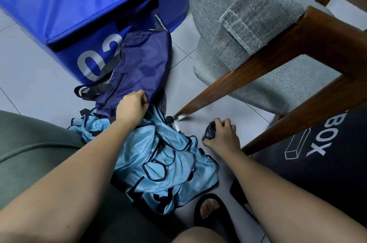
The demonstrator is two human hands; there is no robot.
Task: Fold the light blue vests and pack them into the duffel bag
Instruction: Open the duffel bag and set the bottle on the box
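A heap of light blue vests point(158, 161) with dark trim lies crumpled on the tiled floor between my arms. Behind it, a limp navy duffel bag point(143, 66) with black straps leans against a blue box. My left hand point(132, 106) grips the near edge of the duffel bag, just above the vests. To the right of the heap, my right hand point(222, 133) is curled round a small dark object point(209, 130) near the floor; what that object is cannot be made out.
A large blue box point(79, 14) marked "02" stands at the back left. A grey upholstered chair point(248, 24) with wooden legs point(218, 95) crowds the right. A black bag point(317, 163) printed "BOX" sits at right. My foot in a black slipper point(210, 209) rests near the vests.
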